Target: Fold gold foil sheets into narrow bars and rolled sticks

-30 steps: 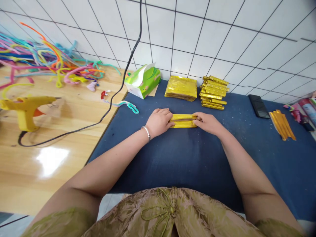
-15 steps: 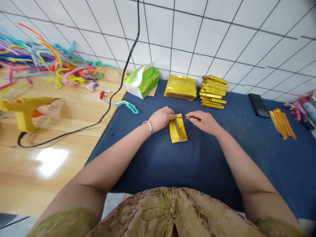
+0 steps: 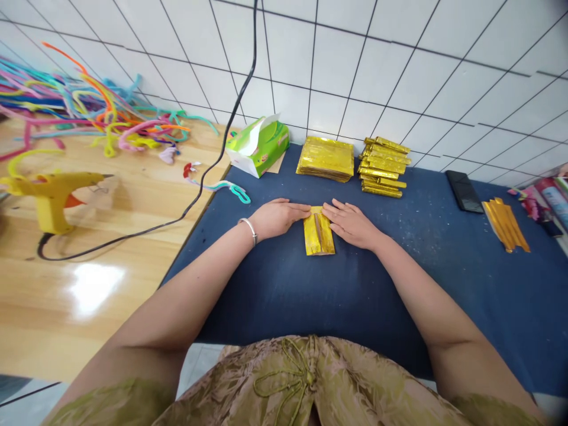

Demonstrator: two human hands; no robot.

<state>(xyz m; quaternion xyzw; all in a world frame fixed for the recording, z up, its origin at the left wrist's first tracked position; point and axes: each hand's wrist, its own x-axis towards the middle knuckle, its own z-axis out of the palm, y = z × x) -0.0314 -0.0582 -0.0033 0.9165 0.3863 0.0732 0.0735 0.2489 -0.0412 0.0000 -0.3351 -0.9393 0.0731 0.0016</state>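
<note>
A folded sheet of gold foil paper (image 3: 320, 236) lies flat on the dark blue table top (image 3: 275, 296), its two long sides turned in toward a brownish strip down the middle. My left hand (image 3: 277, 218) rests at its upper left corner, fingers stretched out and the tips touching the paper. From the other side my right hand (image 3: 350, 223) lies flat with spread fingers on the upper right edge. Behind them sit a stack of flat gold foil sheets (image 3: 325, 158) and a pile of narrow folded gold strips (image 3: 383, 167).
To the left, a wooden table (image 3: 133, 284) bears a yellow glue gun (image 3: 55, 195) and tangled coloured pipe cleaners (image 3: 106, 118). Its black cord (image 3: 226, 130) hangs across the view. A green tissue box (image 3: 261, 147), a black phone (image 3: 464, 190) and orange-gold strips (image 3: 506, 225) also lie around.
My right hand has come down onto the paper's right edge, and my left hand has flattened and shifted slightly left. The paper's top flap now lies flatter.
</note>
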